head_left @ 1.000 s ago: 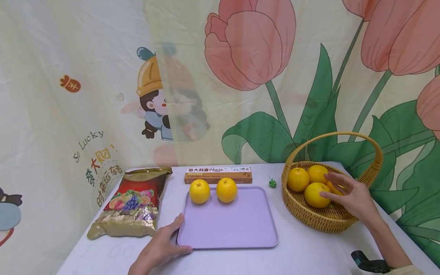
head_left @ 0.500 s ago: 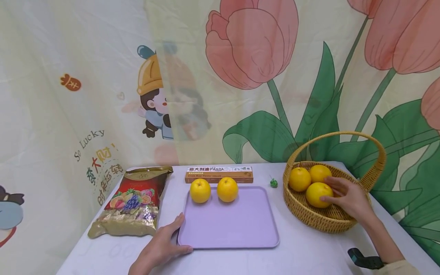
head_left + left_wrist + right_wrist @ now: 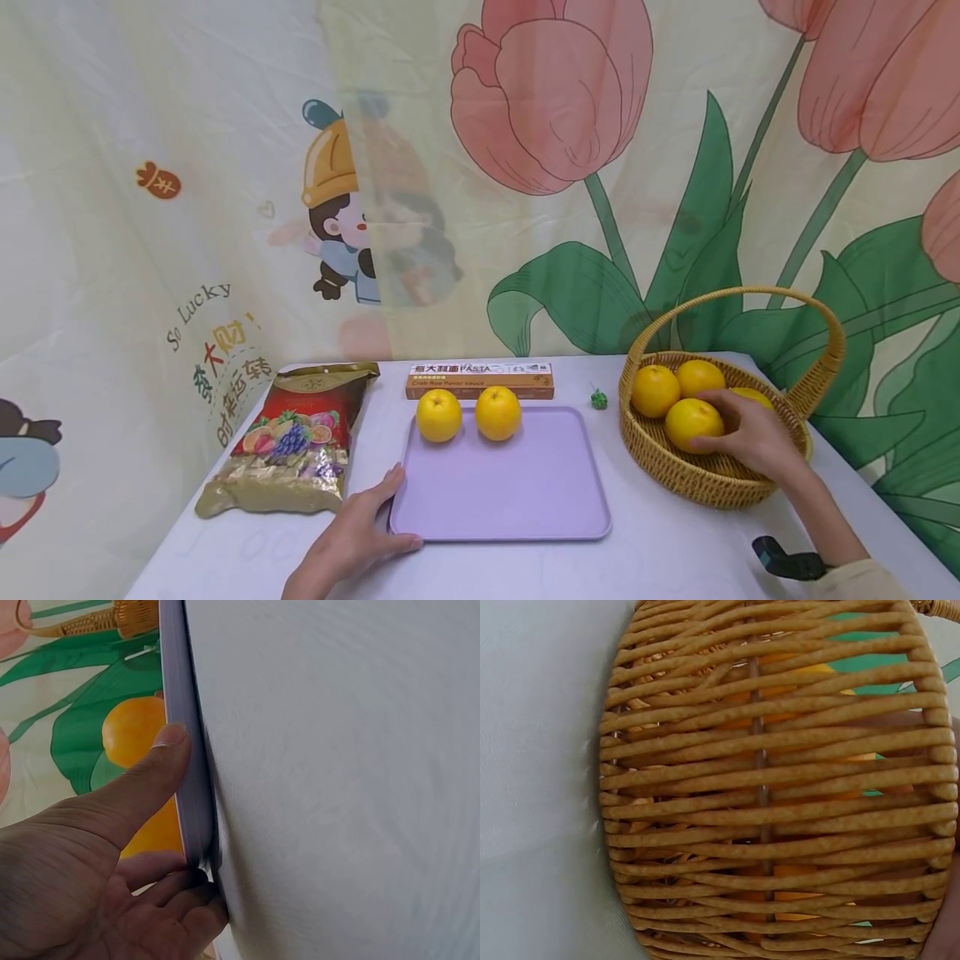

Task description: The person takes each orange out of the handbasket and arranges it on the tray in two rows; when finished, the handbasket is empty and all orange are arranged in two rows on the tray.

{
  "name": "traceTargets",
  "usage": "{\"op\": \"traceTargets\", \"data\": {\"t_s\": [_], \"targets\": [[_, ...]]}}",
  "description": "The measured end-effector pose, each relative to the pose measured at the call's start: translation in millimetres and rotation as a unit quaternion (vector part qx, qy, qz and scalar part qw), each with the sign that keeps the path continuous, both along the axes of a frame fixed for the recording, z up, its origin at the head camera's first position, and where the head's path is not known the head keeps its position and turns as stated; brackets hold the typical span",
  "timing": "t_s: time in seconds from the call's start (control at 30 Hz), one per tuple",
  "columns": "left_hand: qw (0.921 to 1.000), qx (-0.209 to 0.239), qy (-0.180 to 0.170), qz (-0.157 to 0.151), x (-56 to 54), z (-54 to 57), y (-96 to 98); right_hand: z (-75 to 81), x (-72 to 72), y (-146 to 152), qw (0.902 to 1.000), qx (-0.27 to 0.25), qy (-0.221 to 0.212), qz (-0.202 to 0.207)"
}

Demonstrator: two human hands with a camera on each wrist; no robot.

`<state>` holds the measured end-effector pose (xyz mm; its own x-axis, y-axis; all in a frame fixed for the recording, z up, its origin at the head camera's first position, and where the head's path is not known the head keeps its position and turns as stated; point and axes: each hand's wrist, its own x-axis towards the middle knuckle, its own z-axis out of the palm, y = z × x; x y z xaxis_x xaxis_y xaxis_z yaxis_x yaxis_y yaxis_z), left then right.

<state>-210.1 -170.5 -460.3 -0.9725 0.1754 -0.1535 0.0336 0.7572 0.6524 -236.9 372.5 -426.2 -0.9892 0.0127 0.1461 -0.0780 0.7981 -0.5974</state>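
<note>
In the head view, my left hand [image 3: 352, 533] holds the front left corner of a lilac tray [image 3: 502, 500], thumb at the front edge and fingers along the left side. The left wrist view shows the thumb [image 3: 169, 742] against the tray's side wall [image 3: 191, 750]. Two oranges sit at the back of the tray, a left orange [image 3: 438, 415] and a right orange [image 3: 498, 413]. Over at the wicker basket [image 3: 675, 477], my right hand [image 3: 757, 437] grips the front orange [image 3: 692, 425] between thumb and fingers. Basket weave hides most of that hand in the right wrist view.
Other oranges [image 3: 656, 391] lie in the basket, under its tall arched handle [image 3: 750, 292]. Behind the tray stands a pasta box [image 3: 480, 382]. A fruit-printed bag [image 3: 292, 442] lies at left. A small green object [image 3: 598, 400] sits between tray and basket.
My right hand has moved left and closed its fingers on the front orange, uncovering another orange behind it. My left hand stays at the tray corner.
</note>
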Motion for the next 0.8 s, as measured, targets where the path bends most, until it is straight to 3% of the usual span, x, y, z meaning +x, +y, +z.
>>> {"op": "traceTargets", "data": {"t_s": [0.43, 0.6, 0.8], "targets": [[1.0, 0.0, -0.004, -0.006, -0.1, -1.7, -0.8, -2.1, 6.9, 1.0, 0.9995, -0.023, 0.003, -0.02], [0.9999, -0.002, 0.004, -0.012, 0.2, -1.6, -2.3, 2.0, 12.1, -4.5, 0.9972, -0.065, 0.018, -0.033], [0.9999, 0.0, 0.011, -0.01, 1.1, -0.2, -2.7, 10.3, 19.2, -20.4, 0.9887, -0.124, 0.066, -0.052]]}}
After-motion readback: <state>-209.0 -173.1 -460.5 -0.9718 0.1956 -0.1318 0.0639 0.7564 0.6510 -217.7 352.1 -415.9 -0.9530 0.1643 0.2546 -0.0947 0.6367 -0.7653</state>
